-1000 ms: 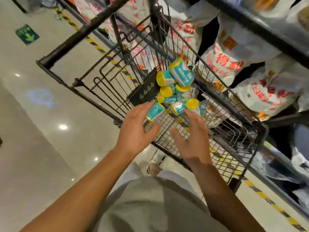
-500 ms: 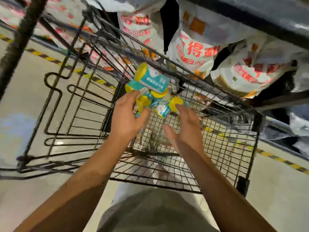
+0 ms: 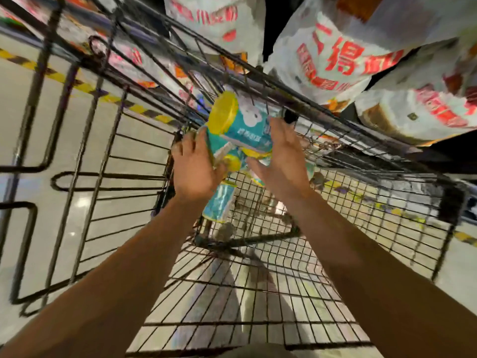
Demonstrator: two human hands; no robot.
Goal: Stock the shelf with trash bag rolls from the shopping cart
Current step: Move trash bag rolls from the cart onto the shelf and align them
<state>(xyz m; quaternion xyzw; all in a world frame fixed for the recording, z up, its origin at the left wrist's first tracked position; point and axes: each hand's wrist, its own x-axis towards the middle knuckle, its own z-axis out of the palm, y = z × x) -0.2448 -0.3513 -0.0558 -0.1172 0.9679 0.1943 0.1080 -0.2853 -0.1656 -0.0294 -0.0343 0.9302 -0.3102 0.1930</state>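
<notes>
Reaching into the wire shopping cart (image 3: pixel 322 280), both bare arms are extended toward the far end of the basket. A cluster of teal trash bag rolls (image 3: pixel 242 127) with yellow ends is pressed between the two hands, above the cart's mesh floor and close to its far wall. The left hand (image 3: pixel 196 166) is laid against the left side of the cluster, its fingers only lightly curved along the packs. The right hand (image 3: pixel 281 153) is set against the right side with the fingers nearly straight and spread, the thumb pointing left beneath the bundle. One further roll (image 3: pixel 219 202) is seen below the hands, just right of the left wrist; whether it is held or lying loose cannot be told. Beyond the cart's far wall, white bags with red print (image 3: pixel 340 55) are stacked on a shelf. Yellow-and-black floor tape (image 3: pixel 85 86) is visible through the wire.
</notes>
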